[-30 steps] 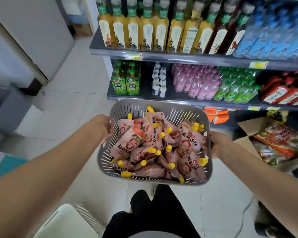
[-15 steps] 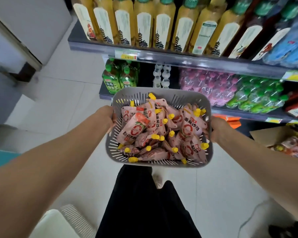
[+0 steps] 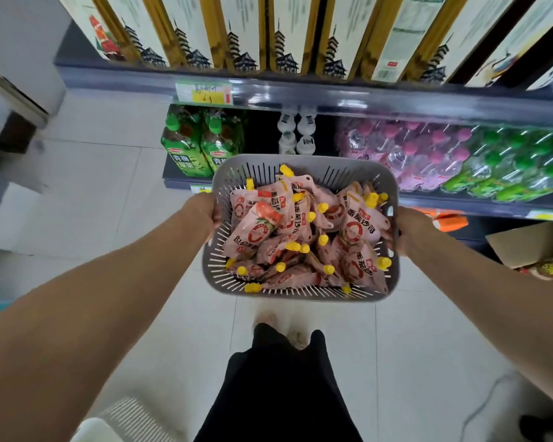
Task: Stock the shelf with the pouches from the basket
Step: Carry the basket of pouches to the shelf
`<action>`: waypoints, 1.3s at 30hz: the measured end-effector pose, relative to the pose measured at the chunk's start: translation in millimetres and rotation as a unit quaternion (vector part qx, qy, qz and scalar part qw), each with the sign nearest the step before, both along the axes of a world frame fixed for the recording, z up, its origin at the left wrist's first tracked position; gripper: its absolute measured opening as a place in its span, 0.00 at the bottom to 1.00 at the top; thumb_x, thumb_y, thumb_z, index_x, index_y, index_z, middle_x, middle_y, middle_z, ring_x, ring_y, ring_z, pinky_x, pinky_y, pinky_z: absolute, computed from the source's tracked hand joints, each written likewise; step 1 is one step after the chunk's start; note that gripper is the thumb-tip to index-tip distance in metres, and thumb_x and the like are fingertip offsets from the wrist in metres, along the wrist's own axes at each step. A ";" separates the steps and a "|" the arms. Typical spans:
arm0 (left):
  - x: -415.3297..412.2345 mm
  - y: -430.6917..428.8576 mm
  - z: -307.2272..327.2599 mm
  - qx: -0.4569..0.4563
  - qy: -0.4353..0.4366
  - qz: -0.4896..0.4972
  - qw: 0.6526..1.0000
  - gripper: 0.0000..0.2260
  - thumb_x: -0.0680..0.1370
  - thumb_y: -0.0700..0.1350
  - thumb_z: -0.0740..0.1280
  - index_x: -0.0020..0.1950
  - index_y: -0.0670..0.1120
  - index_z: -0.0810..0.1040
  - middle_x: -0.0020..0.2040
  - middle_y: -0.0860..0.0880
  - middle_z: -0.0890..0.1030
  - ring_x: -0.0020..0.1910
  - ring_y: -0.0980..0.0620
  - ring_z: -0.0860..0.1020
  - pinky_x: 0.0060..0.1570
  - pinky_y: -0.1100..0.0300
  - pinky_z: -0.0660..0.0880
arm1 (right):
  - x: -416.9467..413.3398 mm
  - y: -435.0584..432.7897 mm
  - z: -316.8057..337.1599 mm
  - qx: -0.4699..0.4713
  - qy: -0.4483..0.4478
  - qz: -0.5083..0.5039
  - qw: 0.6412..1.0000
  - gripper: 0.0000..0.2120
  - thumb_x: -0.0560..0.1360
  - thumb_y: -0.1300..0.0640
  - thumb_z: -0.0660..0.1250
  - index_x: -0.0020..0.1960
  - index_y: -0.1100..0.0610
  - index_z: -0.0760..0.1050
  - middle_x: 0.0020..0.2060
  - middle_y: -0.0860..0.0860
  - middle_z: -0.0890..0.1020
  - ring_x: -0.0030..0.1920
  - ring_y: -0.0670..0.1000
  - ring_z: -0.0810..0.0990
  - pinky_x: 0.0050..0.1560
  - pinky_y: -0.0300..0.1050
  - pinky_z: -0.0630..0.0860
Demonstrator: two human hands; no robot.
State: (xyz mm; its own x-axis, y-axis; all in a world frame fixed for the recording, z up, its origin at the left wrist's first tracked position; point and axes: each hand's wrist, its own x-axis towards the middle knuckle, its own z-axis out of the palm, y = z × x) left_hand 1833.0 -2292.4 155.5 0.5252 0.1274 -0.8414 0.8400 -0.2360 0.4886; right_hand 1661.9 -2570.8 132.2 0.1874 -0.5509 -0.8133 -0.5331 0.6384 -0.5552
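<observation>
A grey slotted basket (image 3: 304, 167) hangs in front of me, filled with several pink pouches (image 3: 259, 229) that have yellow caps. My left hand (image 3: 205, 210) grips the basket's left rim and my right hand (image 3: 407, 228) grips its right rim. The basket is held in the air just in front of the dark shelf unit (image 3: 332, 97), at about the height of its lower shelves. Both hands' fingers curl over the rim and are partly hidden by it.
Tall yellow tea bottles (image 3: 246, 30) fill the top shelf. Below stand green tea bottles (image 3: 201, 145), small white bottles (image 3: 296, 132), pink bottles (image 3: 406, 151) and green bottles (image 3: 511, 167). A cardboard box (image 3: 530, 247) sits at right. A white basket (image 3: 118, 422) lies on the tiled floor.
I have stepped closer to the shelf, which now fills more of the view. The basket stays held in both hands and has come nearer the lower shelves.
</observation>
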 end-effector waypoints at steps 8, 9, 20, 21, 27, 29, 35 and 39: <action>-2.0 -0.2 -11.9 -0.015 -0.005 0.006 1.000 0.14 0.81 0.41 0.55 0.36 0.45 0.68 0.31 0.50 0.66 0.27 0.56 0.62 0.28 0.66 0.59 | -5.3 -0.7 -6.0 -0.001 0.042 0.026 0.999 0.13 0.77 0.58 0.54 0.34 0.54 0.66 0.27 0.52 0.68 0.23 0.48 0.61 0.23 0.35 0.54; 1.5 -1.4 -15.2 -0.016 -0.007 0.002 1.000 0.14 0.81 0.42 0.55 0.36 0.45 0.68 0.31 0.50 0.66 0.27 0.56 0.62 0.28 0.66 0.59 | -2.4 -2.3 -8.6 -0.001 0.042 0.021 0.999 0.13 0.78 0.58 0.53 0.35 0.54 0.66 0.27 0.53 0.68 0.23 0.48 0.61 0.23 0.35 0.54; 6.4 3.6 -8.9 0.016 -0.015 -0.127 0.992 0.07 0.79 0.37 0.57 0.52 0.40 0.75 0.39 0.45 0.73 0.39 0.50 0.72 0.41 0.59 0.72 | -2.3 1.6 19.4 -0.108 0.074 0.143 0.981 0.06 0.77 0.59 0.63 0.48 0.62 0.73 0.39 0.56 0.76 0.40 0.54 0.73 0.36 0.44 0.67; 6.4 4.4 -5.3 0.023 -0.029 -0.151 0.988 0.08 0.78 0.37 0.59 0.53 0.39 0.76 0.41 0.45 0.73 0.40 0.48 0.73 0.45 0.56 0.73 | -1.3 1.9 27.7 -0.153 0.096 0.167 0.969 0.06 0.76 0.59 0.64 0.44 0.63 0.73 0.38 0.56 0.75 0.42 0.54 0.72 0.38 0.45 0.66; 1.5 -3.5 24.2 0.111 -0.149 -0.310 0.932 0.06 0.76 0.37 0.62 0.42 0.40 0.77 0.45 0.43 0.75 0.43 0.47 0.73 0.51 0.52 0.76 | 20.2 25.3 82.0 -0.278 0.067 0.379 0.880 0.15 0.76 0.62 0.60 0.30 0.58 0.70 0.31 0.55 0.73 0.33 0.52 0.71 0.33 0.41 0.67; -5.9 -8.1 29.8 0.128 -0.169 -0.375 0.903 0.05 0.75 0.35 0.63 0.41 0.40 0.77 0.42 0.43 0.76 0.36 0.49 0.73 0.36 0.59 0.74 | 28.3 38.8 84.7 -0.269 0.058 0.465 0.842 0.13 0.77 0.65 0.58 0.38 0.65 0.77 0.36 0.58 0.77 0.38 0.55 0.76 0.39 0.44 0.73; -21.7 -8.5 -3.7 0.157 -0.127 -0.498 0.843 0.02 0.74 0.34 0.64 0.42 0.39 0.75 0.36 0.45 0.73 0.40 0.47 0.73 0.30 0.63 0.66 | 44.2 51.7 38.5 -0.292 0.104 0.583 0.751 0.18 0.75 0.62 0.60 0.27 0.55 0.62 0.30 0.47 0.67 0.44 0.50 0.68 0.55 0.44 0.67; -25.4 -10.3 -29.7 0.207 -0.111 -0.511 0.827 0.13 0.76 0.33 0.62 0.60 0.34 0.73 0.54 0.40 0.78 0.51 0.44 0.78 0.41 0.57 0.75 | 50.9 51.4 8.0 -0.320 0.140 0.591 0.727 0.08 0.75 0.60 0.61 0.43 0.61 0.78 0.47 0.54 0.78 0.53 0.54 0.75 0.56 0.44 0.70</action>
State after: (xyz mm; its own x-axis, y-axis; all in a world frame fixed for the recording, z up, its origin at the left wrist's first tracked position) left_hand 1807.6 -2302.7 125.8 0.6722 -0.2261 -0.7050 -0.0021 -0.9528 0.3035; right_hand 1712.7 -2519.4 140.2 0.7148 -0.4211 -0.5583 -0.6477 -0.6998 -0.3015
